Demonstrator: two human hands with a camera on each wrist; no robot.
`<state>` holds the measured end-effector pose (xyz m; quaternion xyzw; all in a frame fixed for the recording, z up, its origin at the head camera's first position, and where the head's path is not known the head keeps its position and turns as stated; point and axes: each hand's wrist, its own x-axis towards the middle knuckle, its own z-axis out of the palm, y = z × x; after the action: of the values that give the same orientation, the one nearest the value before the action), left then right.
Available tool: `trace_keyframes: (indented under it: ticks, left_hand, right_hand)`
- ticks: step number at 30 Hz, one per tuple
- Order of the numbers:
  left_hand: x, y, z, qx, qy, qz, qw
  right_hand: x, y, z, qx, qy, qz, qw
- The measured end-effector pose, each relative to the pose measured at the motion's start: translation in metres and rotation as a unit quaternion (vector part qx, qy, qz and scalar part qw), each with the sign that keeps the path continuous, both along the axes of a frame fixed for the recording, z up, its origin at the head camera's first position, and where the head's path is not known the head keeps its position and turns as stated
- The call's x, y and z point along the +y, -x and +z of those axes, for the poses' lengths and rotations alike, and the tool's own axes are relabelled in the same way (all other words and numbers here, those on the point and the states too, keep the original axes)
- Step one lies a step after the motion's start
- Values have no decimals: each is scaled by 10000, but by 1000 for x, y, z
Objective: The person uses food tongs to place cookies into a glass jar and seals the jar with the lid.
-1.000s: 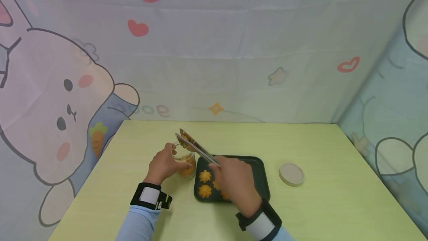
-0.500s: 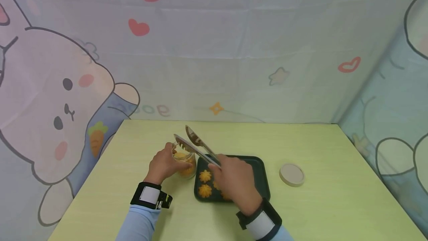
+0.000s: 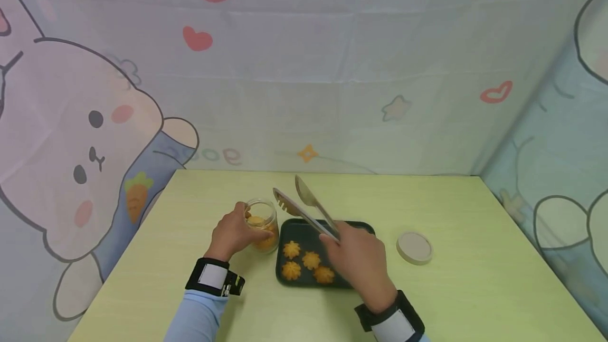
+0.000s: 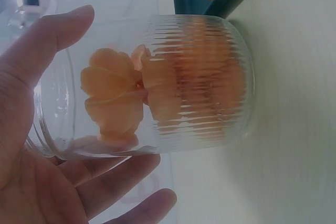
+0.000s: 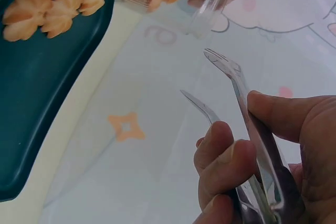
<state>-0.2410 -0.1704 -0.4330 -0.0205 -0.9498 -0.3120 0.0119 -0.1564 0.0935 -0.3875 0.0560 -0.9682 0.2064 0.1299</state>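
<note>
My left hand (image 3: 236,234) grips a clear glass jar (image 4: 157,85) around its upper part, thumb on one side and fingers on the other. Inside the jar lie several golden flower-shaped cookies (image 4: 111,93), some behind its ribbed lower wall. My right hand (image 3: 358,257) holds metal tongs (image 3: 309,218) above the dark green tray (image 3: 304,231). Their two tips stand apart with nothing between them, as the right wrist view shows too. On the tray's left half sit several more cookies (image 3: 311,260); its right part is hidden behind the right hand.
A round pale lid (image 3: 415,248) lies on the light yellow table (image 3: 475,257), right of the tray. A printed cloth backdrop (image 3: 323,67) with a rabbit and hearts rises behind the table and along its sides.
The tongs have opened and released a cookie into the jar. My right hand has then moved right with them, away from the jar mouth. The left hand stays on the jar.
</note>
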Motion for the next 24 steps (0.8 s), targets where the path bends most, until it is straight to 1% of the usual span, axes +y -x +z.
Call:
trace_keyframes:
  ticks: [4, 8, 15, 20, 24]
  left_hand:
    - [0, 0, 1, -9, 5, 17, 10000]
    - [0, -1, 1, -34, 13, 26, 10000]
    - [0, -2, 3, -52, 23, 18, 10000]
    - [1, -3, 5, -56, 14, 12, 10000]
    - [1, -4, 5, -91, 32, 32, 9999]
  right_hand:
    - [8, -4, -5, -294, -40, -117, 9995]
    - [14, -7, -11, -498, -146, -173, 9985]
    - [24, -15, -22, -591, -362, -155, 9975]
    - [30, -19, -27, -725, -281, -105, 9969]
    - [34, -21, -28, -924, -265, -80, 9953]
